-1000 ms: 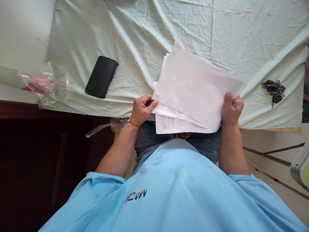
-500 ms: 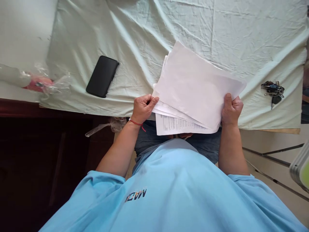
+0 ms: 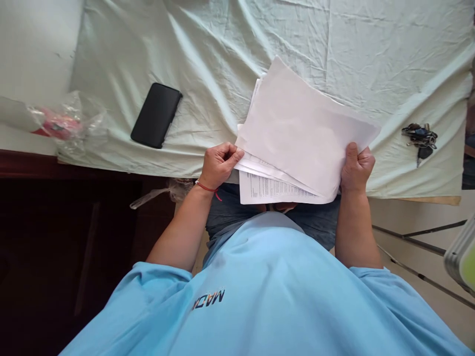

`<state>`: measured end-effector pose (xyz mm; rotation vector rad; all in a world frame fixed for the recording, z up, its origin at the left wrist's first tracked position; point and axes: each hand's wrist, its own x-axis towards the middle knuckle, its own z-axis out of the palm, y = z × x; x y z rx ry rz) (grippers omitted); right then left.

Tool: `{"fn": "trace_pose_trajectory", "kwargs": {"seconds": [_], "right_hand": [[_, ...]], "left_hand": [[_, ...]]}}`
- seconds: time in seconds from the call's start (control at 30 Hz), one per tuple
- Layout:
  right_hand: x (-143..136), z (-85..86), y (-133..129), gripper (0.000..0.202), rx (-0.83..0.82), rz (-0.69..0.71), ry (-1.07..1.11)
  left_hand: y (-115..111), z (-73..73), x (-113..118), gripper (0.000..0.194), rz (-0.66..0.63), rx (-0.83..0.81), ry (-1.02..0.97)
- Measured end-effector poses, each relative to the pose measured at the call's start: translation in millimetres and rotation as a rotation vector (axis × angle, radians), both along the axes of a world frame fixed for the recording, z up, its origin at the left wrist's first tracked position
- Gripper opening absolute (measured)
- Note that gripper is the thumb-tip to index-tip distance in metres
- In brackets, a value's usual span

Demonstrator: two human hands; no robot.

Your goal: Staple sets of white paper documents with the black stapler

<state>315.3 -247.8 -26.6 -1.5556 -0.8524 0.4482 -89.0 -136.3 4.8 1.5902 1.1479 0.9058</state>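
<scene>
Between my two hands is a fanned stack of paper sheets (image 3: 297, 123), held over the near edge of the cloth-covered table. Its top sheet looks blank, and a lower sheet sticking out toward my body shows small printed text. My left hand (image 3: 221, 163), with a red string at the wrist, pinches the left edge of the sheets between thumb and fingers. At the right edge, my right hand (image 3: 356, 167) grips the stack, thumb on top; its other fingers are partly hidden under the paper.
A pale wrinkled cloth (image 3: 208, 59) covers the table. On it lie a black phone (image 3: 156, 115) at left and a bunch of keys (image 3: 420, 141) at right. A clear plastic bag with something red (image 3: 61, 122) sits at the left edge. Dark wooden furniture (image 3: 48, 247) stands lower left.
The far corner of the top sheet has lifted slightly away from my body. My left hand has shifted a little to the left; the right hand keeps its grip.
</scene>
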Motion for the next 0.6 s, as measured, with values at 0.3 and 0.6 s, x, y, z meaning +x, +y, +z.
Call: {"fn": "trace_pose_trajectory", "kwargs": {"seconds": [0.3, 0.6], "right_hand": [[3, -6.1, 1, 0.064, 0.076, -0.035, 0.065], [-9, 17.7, -1, 0.06, 0.099, -0.051, 0.249]], "left_hand": [[5, -6.2, 2, 0.056, 0.01, -0.012, -0.132], [2, -2.4, 5, 0.048, 0.026, -0.025, -0.114]]}}
